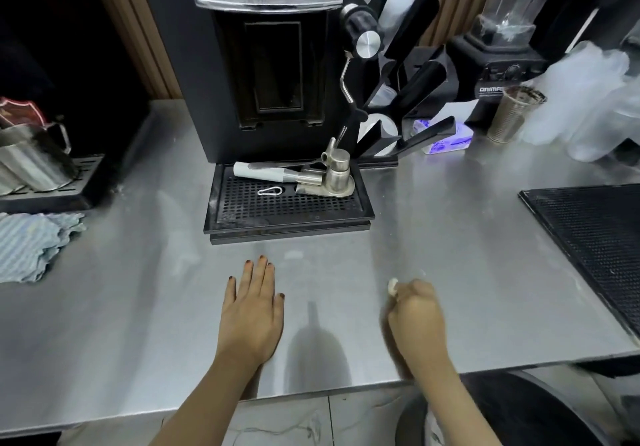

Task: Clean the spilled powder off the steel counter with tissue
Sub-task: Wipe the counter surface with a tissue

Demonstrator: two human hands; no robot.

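Observation:
My left hand lies flat on the steel counter, fingers straight and together, pointing away from me. My right hand is curled into a fist to the right of it and grips a small white wad of tissue, which sticks out at the fist's far left and touches the counter. A faint pale patch of powder shows on the steel just beyond my left fingertips, in front of the drip tray. Thin whitish streaks lie further left.
A black coffee machine with a perforated drip tray stands straight ahead, a metal portafilter lying on the tray. A striped cloth and steel jugs are at left. A black mat lies at right, a blender behind.

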